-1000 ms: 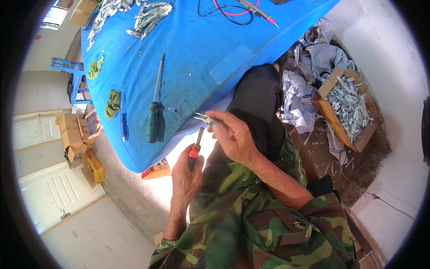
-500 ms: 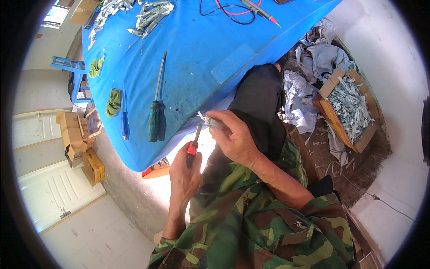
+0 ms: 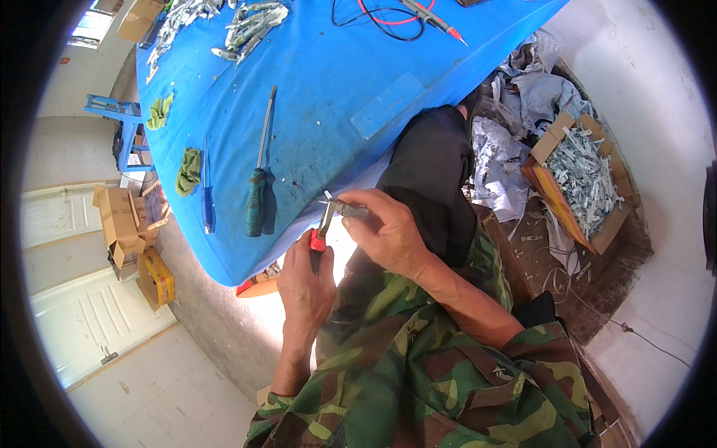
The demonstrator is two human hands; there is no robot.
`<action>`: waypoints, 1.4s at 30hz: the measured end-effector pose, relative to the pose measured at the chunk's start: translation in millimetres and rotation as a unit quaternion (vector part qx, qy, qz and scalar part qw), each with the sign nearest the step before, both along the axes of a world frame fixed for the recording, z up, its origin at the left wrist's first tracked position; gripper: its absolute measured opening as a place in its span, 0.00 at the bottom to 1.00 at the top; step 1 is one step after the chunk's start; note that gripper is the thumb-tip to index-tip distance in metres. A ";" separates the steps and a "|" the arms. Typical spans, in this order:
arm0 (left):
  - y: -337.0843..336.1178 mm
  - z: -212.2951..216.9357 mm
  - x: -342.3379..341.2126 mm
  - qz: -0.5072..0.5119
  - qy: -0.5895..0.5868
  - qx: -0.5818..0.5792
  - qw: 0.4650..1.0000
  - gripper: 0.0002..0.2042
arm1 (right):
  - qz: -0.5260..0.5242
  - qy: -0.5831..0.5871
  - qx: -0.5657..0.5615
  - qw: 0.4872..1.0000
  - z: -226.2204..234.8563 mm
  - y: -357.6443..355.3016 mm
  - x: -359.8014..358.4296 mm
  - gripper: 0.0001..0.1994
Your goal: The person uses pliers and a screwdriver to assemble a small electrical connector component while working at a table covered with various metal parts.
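Note:
My left hand [image 3: 305, 287] is closed around a tool with a red-and-black handle [image 3: 319, 240] and a narrow metal shaft pointing up. Between the thumb and fingers of my right hand [image 3: 392, 235] is a small grey part [image 3: 348, 209] with thin white prongs at its end. The tool's metal tip meets the near end of that part; the exact contact is too small to make out. Both hands are over my lap, just off the near edge of the blue-covered table [image 3: 314, 149]. A long screwdriver with a teal handle [image 3: 256, 201] lies on the cloth.
A blue-handled screwdriver [image 3: 207, 201] and a green rag [image 3: 189, 172] lie at the table's left. Grey strip-like parts [image 3: 254, 26] and test probe leads [image 3: 377, 26] are farther back. On my right stands a cardboard box [image 3: 571, 198] full of similar pieces, beside crumpled plastic bags [image 3: 497, 168].
The tool has come up so its metal tip now reaches the small grey part. My right hand has tilted the part slightly and lowered it. The table items have stayed put.

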State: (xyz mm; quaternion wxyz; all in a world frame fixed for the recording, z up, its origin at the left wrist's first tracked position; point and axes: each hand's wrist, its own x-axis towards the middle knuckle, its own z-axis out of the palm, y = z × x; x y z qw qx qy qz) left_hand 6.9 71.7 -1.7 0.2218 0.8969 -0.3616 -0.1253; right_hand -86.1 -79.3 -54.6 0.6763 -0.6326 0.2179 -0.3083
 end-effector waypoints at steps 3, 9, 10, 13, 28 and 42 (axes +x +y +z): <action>0.8 -1.7 0.4 -0.007 -0.014 0.003 1.000 0.17 | 0.010 0.013 0.031 0.999 1.2 0.0 -0.8 0.15; 0.0 -3.3 -2.7 -0.016 -0.018 0.016 1.000 0.15 | 0.002 -0.010 0.023 1.000 -6.3 0.6 2.8 0.13; -0.8 -1.4 -3.5 -0.018 -0.010 0.021 1.000 0.15 | 0.007 -0.004 0.032 0.999 -6.6 0.2 2.1 0.13; 1.3 -4.4 -2.9 -0.016 0.009 0.021 1.000 0.16 | 0.002 -0.002 0.066 0.998 -6.7 0.7 3.4 0.12; 0.0 -8.2 -5.9 -0.003 0.031 0.008 0.999 0.17 | -0.009 -0.002 0.048 0.999 -7.5 1.0 4.4 0.11; -3.3 5.6 -0.3 -0.105 -0.054 0.124 0.985 0.22 | -0.003 -0.001 0.038 0.999 -9.1 0.4 2.5 0.10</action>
